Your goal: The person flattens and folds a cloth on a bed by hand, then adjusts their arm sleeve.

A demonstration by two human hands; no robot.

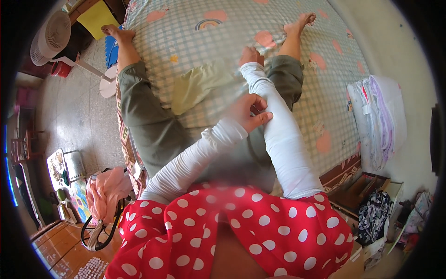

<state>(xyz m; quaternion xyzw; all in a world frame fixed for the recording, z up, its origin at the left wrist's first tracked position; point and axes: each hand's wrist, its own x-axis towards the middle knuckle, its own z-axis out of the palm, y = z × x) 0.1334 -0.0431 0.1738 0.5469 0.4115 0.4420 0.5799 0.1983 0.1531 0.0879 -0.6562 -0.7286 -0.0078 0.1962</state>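
White arm sleeves cover both my forearms. My left hand (251, 113) reaches across to my right forearm, its thumb and curled fingers pinching the white arm sleeve (287, 153) there. That sleeve runs from my right wrist to just below the elbow, with creases toward the wrist. Farther out, my right hand (252, 56) is curled into a loose fist above the bed, beside my knee; its palm side is hidden. The other arm sleeve (186, 165) lies bunched in folds along my left forearm. Between my legs, a pale yellow-green cloth (193, 90) rests on the bed.
I sit on a bed with a checked sheet (223, 35), legs spread. A white fan (58, 35) stands on the floor at left. Folded bedding (376, 121) is stacked at the right wall. A pink cloth (107, 193) hangs at the lower left, near a wooden table (60, 249).
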